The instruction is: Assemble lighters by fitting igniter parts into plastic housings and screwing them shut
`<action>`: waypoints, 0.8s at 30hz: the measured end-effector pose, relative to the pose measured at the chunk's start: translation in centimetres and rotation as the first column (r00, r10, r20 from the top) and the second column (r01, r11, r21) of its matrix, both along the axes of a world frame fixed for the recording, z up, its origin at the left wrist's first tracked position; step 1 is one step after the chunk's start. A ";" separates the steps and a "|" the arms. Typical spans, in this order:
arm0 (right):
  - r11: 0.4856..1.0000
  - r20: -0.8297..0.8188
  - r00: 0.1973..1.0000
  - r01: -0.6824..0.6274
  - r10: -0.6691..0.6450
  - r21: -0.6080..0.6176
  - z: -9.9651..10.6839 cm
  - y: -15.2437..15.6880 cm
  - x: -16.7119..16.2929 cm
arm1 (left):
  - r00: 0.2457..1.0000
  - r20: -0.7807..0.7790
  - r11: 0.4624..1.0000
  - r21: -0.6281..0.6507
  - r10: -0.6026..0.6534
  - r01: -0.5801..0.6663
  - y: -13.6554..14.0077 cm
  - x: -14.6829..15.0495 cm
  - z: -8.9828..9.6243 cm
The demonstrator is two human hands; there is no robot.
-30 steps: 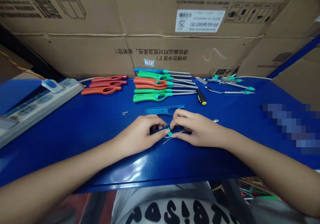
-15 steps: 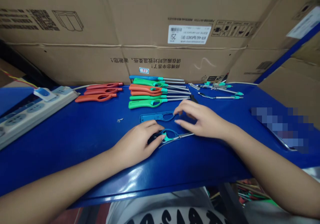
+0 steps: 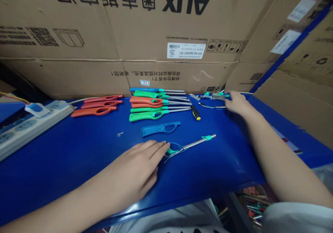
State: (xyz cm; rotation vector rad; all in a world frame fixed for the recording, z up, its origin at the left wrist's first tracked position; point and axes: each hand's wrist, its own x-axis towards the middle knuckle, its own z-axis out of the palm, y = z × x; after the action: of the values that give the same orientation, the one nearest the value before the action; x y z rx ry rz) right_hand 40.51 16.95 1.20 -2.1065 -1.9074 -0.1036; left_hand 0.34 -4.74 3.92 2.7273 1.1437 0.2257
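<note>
My left hand (image 3: 144, 156) is closed over the handle end of a partly assembled blue gas lighter (image 3: 195, 143), its fingers pressed together and hiding most of the handle. From under them a green trigger, thin wires and a metal tube with a green collar stick out to the right. Just behind lies an empty blue handle half (image 3: 158, 129), inner side up. My right hand (image 3: 238, 102) is at the back right, beside a small pile of metal tubes and green parts (image 3: 220, 95). Its fingertips are blurred and partly hidden, so any hold is unclear.
Several lighters (image 3: 149, 116) in green, orange and blue lie in a stack at the back, with a screwdriver (image 3: 196, 113) by their tips. Red and orange handles (image 3: 96, 111), tiny screws (image 3: 120, 134) and a power strip (image 3: 28, 125) are on the left. Cardboard (image 3: 145, 45) walls the back.
My right hand has moved from beside the blue handle half to the parts at the back right, uncovering the screwdriver. My left hand has flattened over the blue lighter. The view has tilted up.
</note>
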 end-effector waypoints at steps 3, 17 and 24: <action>0.997 -0.012 0.998 -0.062 0.062 0.034 -0.8 0.5 -0.3 | 1.000 0.014 1.000 -0.014 -0.002 0.002 -1.0 -0.5 0.0; 0.998 0.018 0.997 -0.069 0.069 0.012 -1.3 0.6 0.1 | 0.999 -0.026 0.997 -0.071 -0.031 0.029 0.5 -0.7 -1.2; 0.932 0.006 0.935 -0.354 0.355 0.076 -0.5 -0.7 -2.6 | 0.998 0.048 0.997 -0.071 -0.033 0.036 0.6 -0.7 -1.1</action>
State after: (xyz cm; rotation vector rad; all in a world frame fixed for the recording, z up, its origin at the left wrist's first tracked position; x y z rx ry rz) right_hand 37.92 16.24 0.70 -1.6784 -2.2067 -0.0869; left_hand -0.33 -4.16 2.87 2.6621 1.0705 0.2375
